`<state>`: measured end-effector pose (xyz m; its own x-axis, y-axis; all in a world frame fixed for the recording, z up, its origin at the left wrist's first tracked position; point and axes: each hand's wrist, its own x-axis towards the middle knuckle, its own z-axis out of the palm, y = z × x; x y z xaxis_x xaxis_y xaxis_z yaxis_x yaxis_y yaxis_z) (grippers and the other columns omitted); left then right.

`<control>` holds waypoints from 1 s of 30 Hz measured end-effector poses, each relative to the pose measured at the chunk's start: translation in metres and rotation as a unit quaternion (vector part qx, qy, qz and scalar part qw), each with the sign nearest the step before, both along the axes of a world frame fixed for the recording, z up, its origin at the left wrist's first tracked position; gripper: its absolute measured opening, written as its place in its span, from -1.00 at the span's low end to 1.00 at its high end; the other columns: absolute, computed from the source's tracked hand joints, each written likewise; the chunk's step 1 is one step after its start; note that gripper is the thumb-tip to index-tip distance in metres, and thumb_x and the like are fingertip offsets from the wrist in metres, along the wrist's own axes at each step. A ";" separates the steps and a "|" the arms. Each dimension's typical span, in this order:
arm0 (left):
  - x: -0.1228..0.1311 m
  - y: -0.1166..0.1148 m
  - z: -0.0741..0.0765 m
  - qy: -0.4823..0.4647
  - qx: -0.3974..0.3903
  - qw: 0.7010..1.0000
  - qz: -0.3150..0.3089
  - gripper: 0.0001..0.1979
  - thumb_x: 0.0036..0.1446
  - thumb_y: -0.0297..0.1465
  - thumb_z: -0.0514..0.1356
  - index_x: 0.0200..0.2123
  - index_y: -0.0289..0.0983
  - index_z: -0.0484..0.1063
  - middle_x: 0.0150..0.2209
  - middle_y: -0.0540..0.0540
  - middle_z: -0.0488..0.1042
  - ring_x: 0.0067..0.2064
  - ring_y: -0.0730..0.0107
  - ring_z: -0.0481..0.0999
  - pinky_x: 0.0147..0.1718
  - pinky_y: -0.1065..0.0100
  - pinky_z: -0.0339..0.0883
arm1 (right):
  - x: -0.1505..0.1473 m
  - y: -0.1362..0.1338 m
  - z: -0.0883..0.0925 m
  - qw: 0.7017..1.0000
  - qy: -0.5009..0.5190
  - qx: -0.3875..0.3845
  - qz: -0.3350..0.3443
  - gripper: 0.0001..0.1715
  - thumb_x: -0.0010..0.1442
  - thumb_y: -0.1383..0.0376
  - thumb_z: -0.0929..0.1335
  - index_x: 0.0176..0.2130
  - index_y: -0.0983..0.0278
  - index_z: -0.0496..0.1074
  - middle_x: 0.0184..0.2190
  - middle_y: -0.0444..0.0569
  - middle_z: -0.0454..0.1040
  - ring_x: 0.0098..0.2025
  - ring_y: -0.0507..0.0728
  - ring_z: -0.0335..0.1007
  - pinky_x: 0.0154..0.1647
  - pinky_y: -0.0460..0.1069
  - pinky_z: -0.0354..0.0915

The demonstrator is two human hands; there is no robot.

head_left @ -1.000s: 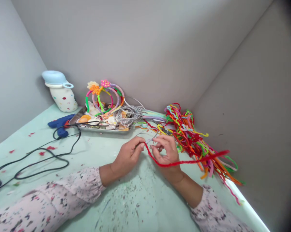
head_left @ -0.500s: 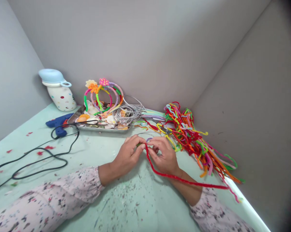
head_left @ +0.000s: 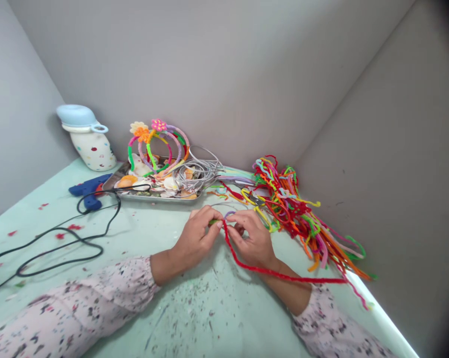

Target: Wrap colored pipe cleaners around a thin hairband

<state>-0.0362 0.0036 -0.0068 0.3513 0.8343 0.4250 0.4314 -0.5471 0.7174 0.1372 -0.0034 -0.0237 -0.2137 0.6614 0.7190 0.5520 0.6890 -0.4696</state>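
A long red pipe cleaner (head_left: 269, 271) runs from between my two hands across my right wrist toward the right. My left hand (head_left: 197, 233) is closed, its thumb and forefinger pinching the red end beside a green fuzzy bit. Close by, my right hand (head_left: 252, 238) is closed with fingertips pinched at the same spot; what lies exactly between them is partly hidden. Behind the fingers shows a thin wire loop (head_left: 229, 204) with a purple section (head_left: 229, 214), apparently part of the same piece.
A metal tray (head_left: 164, 199) holds shells, coiled silver wire (head_left: 202, 171) and flowered pipe-cleaner hoops (head_left: 148, 144). To its left are a blue glue gun (head_left: 92, 188), its black cord (head_left: 86, 241) and a white bottle (head_left: 93, 149). Pipe cleaners (head_left: 284, 199) and yellow-handled cutters (head_left: 256, 199) lie right.
The view has shifted very slightly. Both hands keep their pinch in nearly the same place, and the red pipe cleaner's free end sits a little further left.
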 end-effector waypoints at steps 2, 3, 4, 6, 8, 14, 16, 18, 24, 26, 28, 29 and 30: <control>0.000 0.001 -0.001 0.002 0.005 1.000 -0.002 -0.86 0.25 -0.39 0.02 -0.28 -0.26 0.36 -0.29 -0.03 0.41 -0.20 0.35 0.36 -0.13 0.29 0.13 | 0.001 0.000 -0.001 1.000 -0.003 0.000 -0.001 -0.79 0.18 0.40 0.34 -0.15 0.21 0.42 -0.22 -0.02 0.39 -0.46 -0.03 0.35 -0.45 -0.09 0.39; 0.000 0.001 -0.001 0.004 0.007 1.000 -0.002 -0.86 0.25 -0.39 0.02 -0.28 -0.26 0.36 -0.29 -0.03 0.41 -0.20 0.35 0.36 -0.13 0.29 0.13 | 0.001 0.000 -0.001 1.000 -0.004 -0.002 -0.002 -0.80 0.18 0.40 0.34 -0.15 0.22 0.42 -0.22 -0.02 0.39 -0.47 -0.03 0.35 -0.45 -0.09 0.39; 0.001 0.001 -0.001 0.007 0.009 1.000 -0.001 -0.86 0.25 -0.39 0.01 -0.28 -0.25 0.35 -0.29 -0.03 0.41 -0.20 0.34 0.36 -0.13 0.28 0.13 | 0.001 0.001 -0.002 1.000 -0.005 -0.004 -0.004 -0.81 0.18 0.39 0.34 -0.16 0.22 0.43 -0.22 -0.02 0.39 -0.47 -0.03 0.35 -0.44 -0.09 0.40; 0.001 0.001 -0.002 0.012 0.011 1.000 0.000 -0.85 0.25 -0.39 0.01 -0.28 -0.25 0.35 -0.29 -0.04 0.42 -0.20 0.34 0.36 -0.13 0.28 0.13 | 0.001 0.001 -0.002 1.000 -0.005 -0.010 -0.008 -0.82 0.18 0.38 0.34 -0.17 0.22 0.43 -0.23 -0.02 0.39 -0.47 -0.03 0.35 -0.43 -0.08 0.40; 0.001 0.001 -0.002 0.016 0.014 1.000 -0.001 -0.85 0.25 -0.40 0.01 -0.29 -0.25 0.35 -0.29 -0.03 0.41 -0.20 0.34 0.36 -0.13 0.27 0.12 | 0.001 0.002 -0.002 1.000 -0.004 -0.016 -0.010 -0.84 0.18 0.37 0.34 -0.18 0.22 0.43 -0.23 -0.03 0.40 -0.46 -0.03 0.36 -0.42 -0.08 0.40; 0.001 0.001 -0.002 0.027 0.022 0.999 0.002 -0.84 0.26 -0.40 -0.01 -0.28 -0.25 0.36 -0.28 -0.05 0.41 -0.20 0.33 0.35 -0.13 0.26 0.12 | 0.000 0.002 -0.002 0.999 0.005 -0.030 -0.013 -0.86 0.19 0.35 0.34 -0.20 0.22 0.44 -0.25 -0.03 0.41 -0.45 -0.02 0.37 -0.41 -0.08 0.40; 0.001 0.001 -0.002 0.030 0.024 0.999 0.001 -0.84 0.27 -0.40 -0.01 -0.29 -0.25 0.35 -0.28 -0.05 0.41 -0.20 0.33 0.35 -0.13 0.26 0.13 | 0.000 0.002 -0.003 0.999 0.011 -0.037 -0.012 -0.86 0.19 0.34 0.34 -0.20 0.22 0.44 -0.24 -0.03 0.42 -0.45 -0.01 0.37 -0.42 -0.08 0.40; 0.001 0.001 -0.002 0.032 0.028 0.999 0.002 -0.84 0.27 -0.40 -0.01 -0.29 -0.25 0.35 -0.29 -0.05 0.41 -0.20 0.33 0.35 -0.12 0.25 0.13 | 0.000 0.002 -0.003 0.999 0.017 -0.046 -0.013 -0.87 0.18 0.34 0.34 -0.21 0.21 0.44 -0.25 -0.02 0.42 -0.42 0.00 0.38 -0.42 -0.08 0.39; 0.001 0.002 -0.002 0.043 0.035 0.998 0.010 -0.85 0.27 -0.41 0.00 -0.28 -0.25 0.36 -0.28 -0.05 0.42 -0.18 0.31 0.36 -0.08 0.22 0.12 | -0.002 0.000 -0.002 0.996 0.042 -0.076 -0.022 -0.91 0.18 0.34 0.35 -0.25 0.21 0.46 -0.27 -0.05 0.43 -0.43 -0.01 0.38 -0.46 -0.09 0.37; 0.001 0.002 -0.002 0.046 0.038 0.998 0.010 -0.85 0.27 -0.41 0.01 -0.28 -0.24 0.37 -0.27 -0.05 0.43 -0.17 0.32 0.36 -0.06 0.22 0.11 | -0.003 -0.001 0.000 0.995 0.047 -0.080 -0.026 -0.92 0.16 0.36 0.36 -0.27 0.21 0.46 -0.28 -0.06 0.44 -0.45 -0.01 0.37 -0.46 -0.10 0.36; 0.001 0.003 -0.002 0.050 0.041 0.998 0.011 -0.85 0.27 -0.40 0.01 -0.28 -0.24 0.37 -0.27 -0.05 0.43 -0.17 0.32 0.36 -0.04 0.21 0.10 | -0.003 -0.002 0.002 0.995 0.048 -0.088 -0.025 -0.92 0.15 0.37 0.36 -0.29 0.22 0.46 -0.30 -0.06 0.44 -0.46 -0.01 0.36 -0.48 -0.10 0.36; 0.001 0.003 -0.002 0.052 0.043 0.998 0.012 -0.85 0.26 -0.40 0.02 -0.27 -0.24 0.37 -0.27 -0.05 0.43 -0.17 0.31 0.36 -0.04 0.21 0.10 | -0.004 -0.002 0.002 0.995 0.047 -0.089 -0.023 -0.93 0.15 0.36 0.36 -0.29 0.21 0.46 -0.30 -0.06 0.44 -0.45 0.00 0.36 -0.48 -0.10 0.36; 0.002 0.003 -0.002 0.055 0.044 0.997 0.013 -0.85 0.26 -0.41 0.02 -0.27 -0.25 0.38 -0.27 -0.05 0.42 -0.16 0.32 0.36 -0.04 0.21 0.10 | -0.004 -0.002 0.003 0.995 0.047 -0.089 -0.021 -0.93 0.16 0.36 0.36 -0.29 0.21 0.45 -0.31 -0.06 0.44 -0.42 0.01 0.38 -0.46 -0.09 0.37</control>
